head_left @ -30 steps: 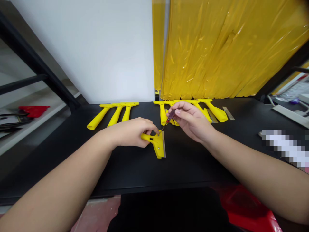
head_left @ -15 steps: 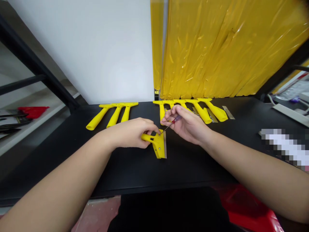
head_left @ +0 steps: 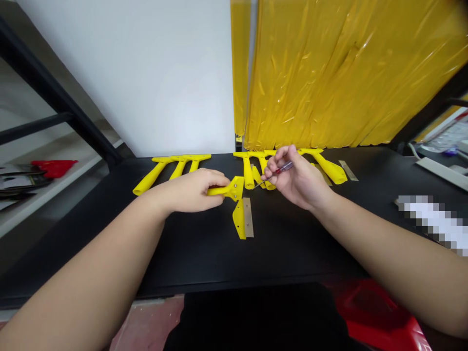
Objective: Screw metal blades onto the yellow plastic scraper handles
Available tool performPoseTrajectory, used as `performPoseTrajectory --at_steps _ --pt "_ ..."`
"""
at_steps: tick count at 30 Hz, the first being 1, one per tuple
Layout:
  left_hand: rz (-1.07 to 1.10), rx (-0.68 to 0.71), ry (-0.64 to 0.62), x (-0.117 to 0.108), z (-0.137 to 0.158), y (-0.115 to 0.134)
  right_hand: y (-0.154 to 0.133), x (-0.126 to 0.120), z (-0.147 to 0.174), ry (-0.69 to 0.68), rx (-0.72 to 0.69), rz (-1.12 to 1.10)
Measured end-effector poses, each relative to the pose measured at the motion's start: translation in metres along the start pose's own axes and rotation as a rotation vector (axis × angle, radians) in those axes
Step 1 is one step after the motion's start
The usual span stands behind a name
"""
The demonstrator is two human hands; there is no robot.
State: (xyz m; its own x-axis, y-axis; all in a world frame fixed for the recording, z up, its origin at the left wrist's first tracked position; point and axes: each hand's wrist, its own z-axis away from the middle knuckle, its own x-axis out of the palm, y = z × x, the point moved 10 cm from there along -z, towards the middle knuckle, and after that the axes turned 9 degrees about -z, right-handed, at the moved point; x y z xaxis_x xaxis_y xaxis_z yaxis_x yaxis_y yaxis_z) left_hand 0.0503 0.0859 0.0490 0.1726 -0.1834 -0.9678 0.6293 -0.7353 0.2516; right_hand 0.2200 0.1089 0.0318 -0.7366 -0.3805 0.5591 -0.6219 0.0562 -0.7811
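Your black worktop [head_left: 204, 263] spans the area in front of you. Yellow plastic sheeting [head_left: 329, 73] stands behind it on the right, and a white panel [head_left: 146, 73] on the left.

At the back edge, three yellow handles [head_left: 146, 180] lie before the panel. A further row of handles [head_left: 248, 173] lies before the sheeting, partly hidden by your right hand, so the count cannot be confirmed.

Your left hand [head_left: 197, 191] is closed, thumb and fingers gripping a yellow scraper handle [head_left: 234, 189] by its shaft. Its flared head points to the right, with two small fastening points visible. Your right hand [head_left: 296, 185] is curled, fingers and thumb pinching the purple grip of a screwdriver [head_left: 285, 167]. The screwdriver's tip points down and left, apart from the held head.

A yellow plate [head_left: 239, 222] lies on the worktop just below that head, nearer to you; two dark holes are noted. A metal blade [head_left: 248, 218] lies along the plate's right edge, also on the worktop. One loose metal strip [head_left: 348, 170] lies at the far right of the row.
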Motion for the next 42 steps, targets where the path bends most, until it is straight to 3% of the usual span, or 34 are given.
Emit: performPoseTrajectory --at_steps 8,18,22,25,28,32,42 --pt "0.469 -0.275 -0.289 0.041 0.004 -0.022 0.003 0.001 0.002 -0.033 0.057 0.044" --pt "0.465 -0.351 -0.399 0.053 0.008 -0.030 0.014 -0.002 0.003 -0.085 0.149 0.105" --pt "0.447 -0.370 -0.391 0.052 0.009 -0.032 0.006 0.005 0.006 -0.188 0.038 0.481" --pt "0.415 -0.404 -0.392 0.052 0.012 -0.036 0.004 0.027 0.018 -0.401 -0.091 0.898" --pt "0.353 -0.445 -0.383 0.051 0.014 -0.042 0.021 0.038 0.030 -0.605 -0.040 1.138" --pt "0.354 -0.430 -0.338 0.047 0.012 -0.042 0.036 0.038 0.036 -0.711 0.058 1.252" --pt "0.401 -0.423 -0.428 0.051 0.017 -0.032 0.035 0.027 0.029 -0.644 0.094 1.300"
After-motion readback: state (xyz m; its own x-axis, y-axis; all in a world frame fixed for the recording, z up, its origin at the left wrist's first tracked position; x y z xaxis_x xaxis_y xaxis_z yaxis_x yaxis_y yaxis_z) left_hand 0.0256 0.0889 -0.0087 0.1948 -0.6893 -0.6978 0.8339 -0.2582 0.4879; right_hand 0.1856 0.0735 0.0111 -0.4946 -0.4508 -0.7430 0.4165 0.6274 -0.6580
